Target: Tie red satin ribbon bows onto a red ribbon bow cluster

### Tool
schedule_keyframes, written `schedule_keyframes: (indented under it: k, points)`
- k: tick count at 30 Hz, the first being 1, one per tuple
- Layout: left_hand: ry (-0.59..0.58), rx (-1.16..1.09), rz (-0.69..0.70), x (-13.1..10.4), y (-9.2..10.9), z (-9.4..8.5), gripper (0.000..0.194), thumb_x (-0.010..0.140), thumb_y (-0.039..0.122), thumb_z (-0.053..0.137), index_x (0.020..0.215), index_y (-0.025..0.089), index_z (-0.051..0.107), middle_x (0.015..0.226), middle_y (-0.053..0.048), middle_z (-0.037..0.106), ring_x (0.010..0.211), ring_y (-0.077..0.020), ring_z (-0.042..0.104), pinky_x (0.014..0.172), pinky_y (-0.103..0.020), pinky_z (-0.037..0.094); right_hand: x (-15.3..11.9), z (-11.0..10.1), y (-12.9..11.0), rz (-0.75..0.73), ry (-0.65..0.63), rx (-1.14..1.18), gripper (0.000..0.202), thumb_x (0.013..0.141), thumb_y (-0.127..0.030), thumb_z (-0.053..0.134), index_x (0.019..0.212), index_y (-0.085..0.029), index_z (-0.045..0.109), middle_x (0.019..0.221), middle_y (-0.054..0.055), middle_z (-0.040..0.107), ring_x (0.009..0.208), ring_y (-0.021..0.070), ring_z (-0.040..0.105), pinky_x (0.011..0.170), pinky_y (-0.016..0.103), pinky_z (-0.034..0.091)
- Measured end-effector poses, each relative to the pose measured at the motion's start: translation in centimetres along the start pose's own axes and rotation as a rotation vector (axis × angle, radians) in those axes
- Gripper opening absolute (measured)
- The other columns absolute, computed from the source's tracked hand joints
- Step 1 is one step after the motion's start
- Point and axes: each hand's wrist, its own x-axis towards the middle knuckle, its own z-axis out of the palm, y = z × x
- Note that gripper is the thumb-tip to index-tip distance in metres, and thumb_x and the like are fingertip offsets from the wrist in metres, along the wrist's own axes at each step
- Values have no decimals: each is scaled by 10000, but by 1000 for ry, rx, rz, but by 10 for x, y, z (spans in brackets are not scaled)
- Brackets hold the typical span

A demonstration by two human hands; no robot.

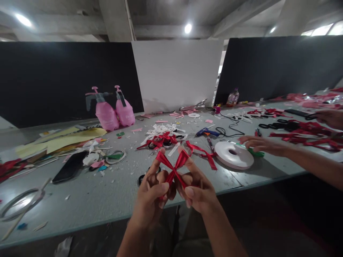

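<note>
A red ribbon bow is held up between my two hands, just in front of the table's near edge. My left hand pinches its left tail with thumb and fingers, its index finger up against the left loop. On the other side my right hand grips the right tail, a fingertip behind the right loop. Beyond them on the table lies a heap of red ribbon pieces against white scraps. To the right a loose red ribbon strip lies beside a white ribbon spool.
A blue glue gun with a black cord lies behind the spool. A co-worker's hand reaches in from the right. Pink spray bottles, a black phone, yellow paper and scraps occupy the left side.
</note>
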Motion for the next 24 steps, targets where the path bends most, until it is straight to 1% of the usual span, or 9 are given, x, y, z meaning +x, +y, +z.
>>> schedule_keyframes:
  k: [3, 7, 10, 13, 14, 16, 19, 21, 24]
  points:
    - [0, 75, -46, -1, 6, -7, 782, 710, 202, 704, 1426, 249, 394, 508, 92, 329, 434, -57, 301, 489, -221, 324, -4, -1, -5, 19, 70, -64, 834, 696, -241, 717, 1449, -289, 361, 538, -98, 267, 419, 64, 275, 368, 161, 363]
    - [27, 141, -81, -1, 8, -11, 654, 727, 231, 720, 1343, 241, 498, 542, 83, 346, 466, -62, 362, 509, -224, 320, -6, -1, -11, 46, 62, -132, 832, 710, -227, 700, 1456, -281, 337, 540, -96, 248, 459, 77, 303, 372, 151, 365]
    - [101, 175, -39, 0, 4, -13, 422, 706, 297, 752, 1102, 227, 623, 633, 54, 435, 501, -64, 418, 505, -218, 324, -5, -3, -12, 22, 57, -153, 833, 725, -224, 683, 1469, -279, 312, 519, -100, 288, 439, 76, 329, 381, 161, 380]
    - [183, 228, 36, 2, 3, -16, 230, 746, 358, 721, 875, 195, 623, 698, 26, 496, 551, -69, 443, 524, -207, 344, -5, -5, -10, -25, 69, -157, 847, 734, -207, 668, 1482, -298, 279, 506, -104, 326, 411, 69, 328, 381, 163, 381]
    - [205, 250, 62, 2, 3, -18, 214, 770, 374, 698, 841, 190, 614, 685, 25, 492, 567, -72, 443, 539, -202, 353, -6, -5, -9, -44, 72, -151, 852, 737, -205, 663, 1486, -304, 269, 501, -105, 330, 406, 69, 329, 378, 161, 377]
    - [204, 305, 82, 4, 4, -19, 247, 787, 423, 674, 842, 188, 622, 678, 17, 507, 603, -86, 460, 585, -202, 386, -7, -6, -7, -64, 62, -133, 864, 737, -207, 663, 1490, -314, 254, 492, -109, 316, 401, 71, 336, 374, 158, 374]
    - [153, 420, 39, 7, 4, -16, 391, 719, 519, 709, 896, 173, 673, 761, -39, 614, 710, -143, 544, 676, -248, 445, -9, -5, -7, -28, 33, -131, 873, 729, -200, 671, 1489, -316, 259, 496, -112, 283, 402, 69, 340, 373, 156, 382]
    - [148, 521, 11, 9, 2, -13, 392, 672, 502, 753, 854, 159, 701, 770, -62, 654, 725, -165, 566, 677, -261, 452, -9, -4, -7, 2, 27, -149, 862, 731, -185, 668, 1484, -322, 273, 515, -111, 278, 403, 63, 332, 371, 156, 387]
    - [163, 633, 8, 13, -2, -7, 290, 657, 417, 784, 749, 151, 712, 707, -55, 664, 676, -152, 560, 628, -244, 436, -10, -4, -6, 2, 24, -179, 811, 735, -181, 677, 1458, -322, 338, 533, -109, 277, 394, 52, 313, 371, 160, 389]
